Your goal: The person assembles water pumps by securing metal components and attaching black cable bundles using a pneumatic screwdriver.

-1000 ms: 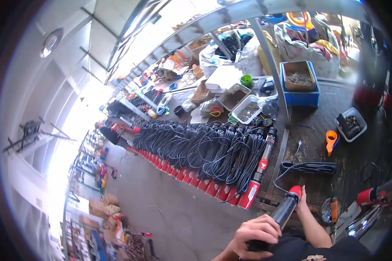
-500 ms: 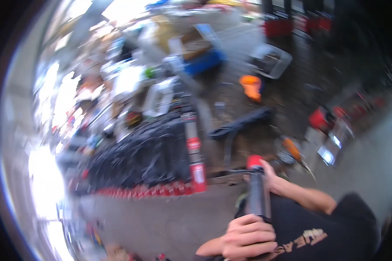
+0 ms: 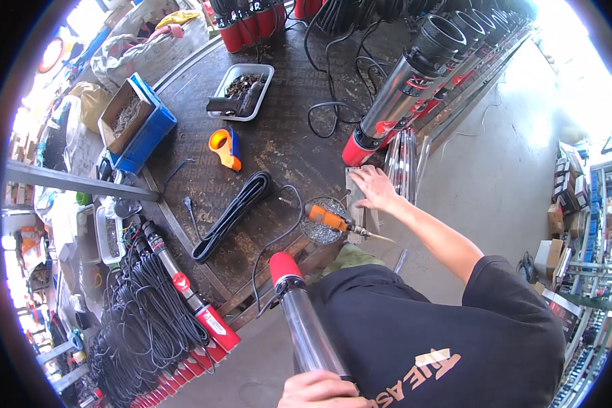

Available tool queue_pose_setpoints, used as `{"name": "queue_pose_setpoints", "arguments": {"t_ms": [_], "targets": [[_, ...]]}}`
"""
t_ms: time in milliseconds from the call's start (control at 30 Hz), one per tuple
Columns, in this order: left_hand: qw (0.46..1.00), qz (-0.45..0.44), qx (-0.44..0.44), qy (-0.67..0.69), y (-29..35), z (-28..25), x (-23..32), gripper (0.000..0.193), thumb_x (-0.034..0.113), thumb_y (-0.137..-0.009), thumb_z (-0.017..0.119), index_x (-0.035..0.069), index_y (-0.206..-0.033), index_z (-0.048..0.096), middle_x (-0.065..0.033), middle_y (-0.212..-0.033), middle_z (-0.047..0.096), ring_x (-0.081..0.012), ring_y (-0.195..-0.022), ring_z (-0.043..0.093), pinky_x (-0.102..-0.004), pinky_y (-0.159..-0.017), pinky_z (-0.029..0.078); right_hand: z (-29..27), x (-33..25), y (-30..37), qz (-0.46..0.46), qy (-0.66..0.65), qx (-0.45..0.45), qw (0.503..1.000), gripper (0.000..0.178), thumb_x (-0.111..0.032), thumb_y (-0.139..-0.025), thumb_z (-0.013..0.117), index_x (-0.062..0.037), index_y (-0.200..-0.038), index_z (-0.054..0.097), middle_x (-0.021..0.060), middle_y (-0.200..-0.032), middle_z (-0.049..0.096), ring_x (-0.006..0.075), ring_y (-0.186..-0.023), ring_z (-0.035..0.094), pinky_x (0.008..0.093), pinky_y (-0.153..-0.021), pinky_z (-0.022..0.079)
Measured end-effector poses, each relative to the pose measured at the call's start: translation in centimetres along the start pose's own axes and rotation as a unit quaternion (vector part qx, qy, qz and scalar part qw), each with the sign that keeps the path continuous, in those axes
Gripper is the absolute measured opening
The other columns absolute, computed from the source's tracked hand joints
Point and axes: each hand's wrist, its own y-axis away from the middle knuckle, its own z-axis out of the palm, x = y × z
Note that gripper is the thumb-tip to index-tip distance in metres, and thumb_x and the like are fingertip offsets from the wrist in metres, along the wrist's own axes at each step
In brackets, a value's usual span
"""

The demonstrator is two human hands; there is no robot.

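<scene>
A long steel submersible pump (image 3: 307, 319) with a red end cap and a black cable slants up against my body at the bottom of the view. My left hand (image 3: 323, 391) is closed around its lower end, near the bottom edge of the frame. My right arm reaches forward to the table edge, where my right hand (image 3: 375, 188) lies with fingers spread on a flat grey metal piece (image 3: 353, 197). Just left of that hand, an orange-handled air tool (image 3: 328, 217) rests over a round dish of small metal parts (image 3: 319, 233).
A coiled black cable (image 3: 232, 216), an orange-and-blue tape dispenser (image 3: 226, 149) and a white tray of small parts (image 3: 267, 76) lie on the dark table. Finished-looking pumps (image 3: 401, 88) stand at far right. More pumps with bundled cables (image 3: 149, 299) are at left; a blue bin (image 3: 158, 126) sits behind.
My right hand has left the pump's red end and moved forward to the grey metal piece. My left hand keeps hold of the pump. The view has swung to the right.
</scene>
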Motion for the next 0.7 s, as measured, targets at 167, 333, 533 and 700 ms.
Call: {"name": "queue_pose_setpoints", "arguments": {"t_ms": [167,333,533,700], "targets": [[0.948,-0.103,0.291,-0.084,5.2,1.2,-2.2,0.013,0.009,-0.086,0.063,0.002,-0.075,0.060,-0.0128,-0.070,0.063,-0.0278,-0.068,0.059,-0.0347,-0.063,0.047,-1.3,-2.3,-3.7,-0.076,0.084,-0.078,0.990,0.124,-0.047,-0.048,0.094,0.0035,-0.146,0.037,0.0177,-0.139,0.049,0.0323,-0.128,0.048,0.0436,-0.107,0.041],[0.814,-0.254,0.514,-0.091,9.7,2.0,-6.3,0.028,0.010,-0.096,0.054,0.001,-0.070,0.049,-0.0088,-0.064,0.051,-0.0195,-0.065,0.052,-0.0290,-0.061,0.042,-1.1,-2.3,-4.4,-0.094,0.133,0.024,0.986,0.110,-0.031,-0.051,0.093,-0.0014,-0.144,0.042,0.0179,-0.126,0.055,0.0331,-0.124,0.051,0.0429,-0.106,0.043],[0.585,-0.458,0.661,0.102,16.8,2.5,-10.1,0.013,0.010,-0.099,0.056,0.002,-0.109,0.058,-0.0060,-0.085,0.060,-0.0157,-0.076,0.060,-0.0266,-0.062,0.048,-8.1,0.9,-4.5,-0.097,-0.099,-0.056,0.989,0.020,-0.015,-0.071,0.080,-0.0063,-0.084,0.068,0.0130,-0.086,0.064,0.0332,-0.082,0.069,0.0438,-0.070,0.056],[0.714,-0.441,0.543,0.001,19.1,-1.4,-12.7,0.034,0.003,-0.097,0.053,-0.002,-0.131,0.056,-0.0125,-0.117,0.066,-0.0192,-0.099,0.064,-0.0321,-0.080,0.053,-21.6,-1.3,-1.5,-0.142,-0.120,0.052,0.981,0.017,-0.016,-0.082,0.075,-0.0061,-0.089,0.063,0.0143,-0.074,0.067,0.0325,-0.073,0.069,0.0437,-0.066,0.054]]}}
